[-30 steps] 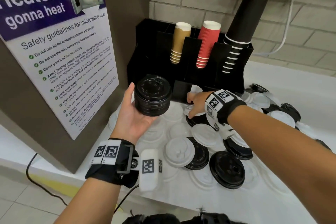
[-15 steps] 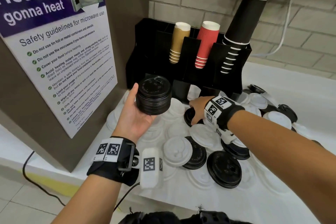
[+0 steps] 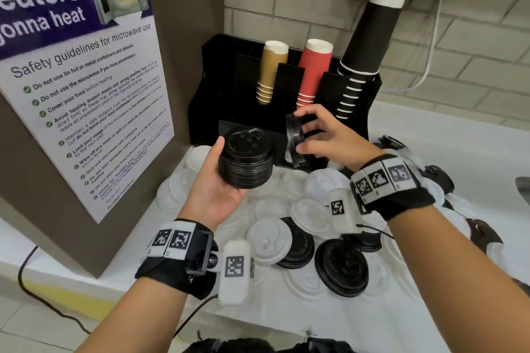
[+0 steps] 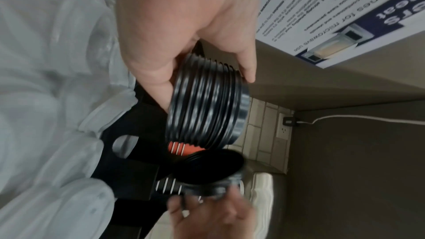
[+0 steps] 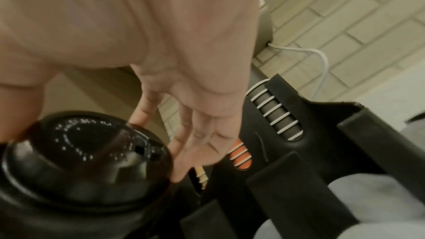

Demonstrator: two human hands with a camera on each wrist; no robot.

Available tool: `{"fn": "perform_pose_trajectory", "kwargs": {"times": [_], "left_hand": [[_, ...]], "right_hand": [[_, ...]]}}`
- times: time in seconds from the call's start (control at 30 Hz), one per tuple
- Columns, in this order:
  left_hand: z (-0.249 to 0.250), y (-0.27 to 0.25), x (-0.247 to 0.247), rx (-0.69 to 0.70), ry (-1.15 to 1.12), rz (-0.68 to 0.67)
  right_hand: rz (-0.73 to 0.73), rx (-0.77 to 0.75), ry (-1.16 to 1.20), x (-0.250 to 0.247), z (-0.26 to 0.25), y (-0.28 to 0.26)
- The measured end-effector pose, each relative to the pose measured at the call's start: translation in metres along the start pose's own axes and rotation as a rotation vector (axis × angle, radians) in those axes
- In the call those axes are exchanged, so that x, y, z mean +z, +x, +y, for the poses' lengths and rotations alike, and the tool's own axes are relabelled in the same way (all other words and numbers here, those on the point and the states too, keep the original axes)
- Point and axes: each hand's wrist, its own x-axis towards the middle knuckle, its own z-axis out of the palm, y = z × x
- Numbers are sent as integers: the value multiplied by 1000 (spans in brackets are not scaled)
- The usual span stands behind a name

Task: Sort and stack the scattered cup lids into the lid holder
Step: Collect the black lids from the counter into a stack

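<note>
My left hand grips a stack of black lids, held above the counter in front of the black lid holder. Just to the stack's right, my right hand pinches one black lid on edge between thumb and fingertips. That lid also shows in the left wrist view, below the stack. Scattered white lids and black lids cover the counter under both hands.
The holder carries a tan cup stack, a red cup stack and a tall black cup stack. A brown cabinet with a safety poster stands at the left. A brick wall and white cable are behind.
My right hand has lifted a black lid off the counter pile and brought it up beside the stack. The left hand with the stack has stayed about where it was.
</note>
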Motion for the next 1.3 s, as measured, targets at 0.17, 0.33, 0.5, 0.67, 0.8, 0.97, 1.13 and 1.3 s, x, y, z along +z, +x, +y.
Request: {"fn": "perform_pose_trajectory", "kwargs": {"times": [0.17, 0.33, 0.5, 0.67, 0.8, 0.97, 1.13, 1.3], "left_hand": [[-14, 1, 9, -62, 25, -38], [-26, 2, 13, -109, 104, -61], [-33, 1, 14, -139, 130, -70], [-35, 1, 15, -150, 98, -76], [-36, 0, 17, -154, 113, -89], [-25, 2, 10, -81, 38, -53], [-6, 4, 1, 10, 21, -29], [3, 1, 0, 42, -5, -53]], "right_hand": [[67, -181, -70, 18, -7, -30], [145, -246, -204, 30, -6, -40], [118, -239, -294, 27, -13, -41], [102, -231, -376, 27, -15, -43], [90, -234, -430, 25, -12, -45], [178, -213, -423, 18, -3, -55], [-281, -49, -970, 46, 16, -70], [-384, -68, -1118, 93, 28, -62]]}}
